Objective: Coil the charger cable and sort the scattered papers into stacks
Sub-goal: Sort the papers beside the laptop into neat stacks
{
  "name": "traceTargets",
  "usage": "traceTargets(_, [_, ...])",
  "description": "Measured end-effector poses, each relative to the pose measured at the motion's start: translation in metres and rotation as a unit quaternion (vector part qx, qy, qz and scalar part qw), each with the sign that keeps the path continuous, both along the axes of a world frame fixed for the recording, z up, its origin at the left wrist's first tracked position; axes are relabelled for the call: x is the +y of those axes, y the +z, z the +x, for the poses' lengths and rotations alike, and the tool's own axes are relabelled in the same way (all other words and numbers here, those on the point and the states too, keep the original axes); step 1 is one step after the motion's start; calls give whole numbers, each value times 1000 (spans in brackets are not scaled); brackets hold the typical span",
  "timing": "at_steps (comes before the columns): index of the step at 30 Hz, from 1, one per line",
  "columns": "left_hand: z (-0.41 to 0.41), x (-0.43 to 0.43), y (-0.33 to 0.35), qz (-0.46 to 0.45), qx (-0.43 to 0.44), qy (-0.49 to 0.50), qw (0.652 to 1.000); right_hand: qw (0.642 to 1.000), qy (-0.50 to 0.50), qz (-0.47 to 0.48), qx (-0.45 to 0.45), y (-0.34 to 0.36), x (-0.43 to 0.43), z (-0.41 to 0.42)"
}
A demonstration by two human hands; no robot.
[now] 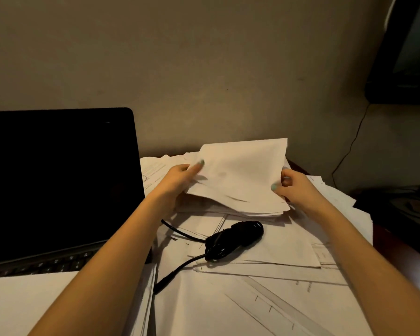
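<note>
at the left side of the tabletop [398, 248] we see an open laptop [58, 180], its screen dark, with a white sheet [22, 304] lying in front of its keyboard. our left hand [180, 178] grips the left edge of a sheaf of papers [240, 180], thumb on top and fingers curled beneath. the sheaf is lifted a little and tilted, toward the far edge of the tabletop. our right hand [294, 187] pinches the sheaf's right edge, thumb on the upper face and fingers folded behind. the charger cable [233, 238] lies as a black coiled bundle on the scattered papers [252, 299], nearer to us than the sheaf, between our two forearms and apart from both hands. two loose ends run out of it to the left, one of them toward the laptop. more loose sheets spread to the right edge, where a strip of dark wood shows.
</note>
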State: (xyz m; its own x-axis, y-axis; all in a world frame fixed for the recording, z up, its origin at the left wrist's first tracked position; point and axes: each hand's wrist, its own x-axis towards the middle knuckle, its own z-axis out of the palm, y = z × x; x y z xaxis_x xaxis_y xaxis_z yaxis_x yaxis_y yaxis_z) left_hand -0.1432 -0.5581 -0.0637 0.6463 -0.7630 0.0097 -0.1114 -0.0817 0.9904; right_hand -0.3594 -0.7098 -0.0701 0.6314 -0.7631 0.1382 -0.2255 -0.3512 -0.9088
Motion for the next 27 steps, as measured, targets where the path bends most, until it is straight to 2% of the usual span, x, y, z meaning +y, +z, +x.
traceTargets(2, [0, 1, -3, -28, -7, -18, 999, 999, -3, 7, -32, 0, -2, 1])
traceTargets(8, [-7, 1, 17, -135, 16, -65, 989, 965, -34, 179, -191, 6, -5, 7])
traceTargets(13, [-14, -1, 19, -119, 24, -119, 985, 961, -15, 203, -189, 12, 5, 5])
traceTargets(16, [-12, -4, 17, -97, 13, -89, 991, 971, -56, 129, -194, 14, 6, 4])
traceTargets(18, [-12, -6, 13, -83, 27, -85, 992, 983, -90, 36, -154, 19, 8, 2])
traceTargets(20, [-13, -8, 6, -59, 33, -100, 993, 988, -85, -24, -128, 20, 8, 1])
traceTargets(23, [-20, -11, -4, -41, -55, -91, 993, 992, -66, -73, -81, 15, 8, 6])
traceTargets(25, [-24, -13, -2, -79, -93, -59, 991, 992, -69, -82, -60, 10, 6, 8])
traceTargets(27, [-26, -11, 5, -132, -89, -43, 986, 992, -76, -66, -73, 8, 6, 9])
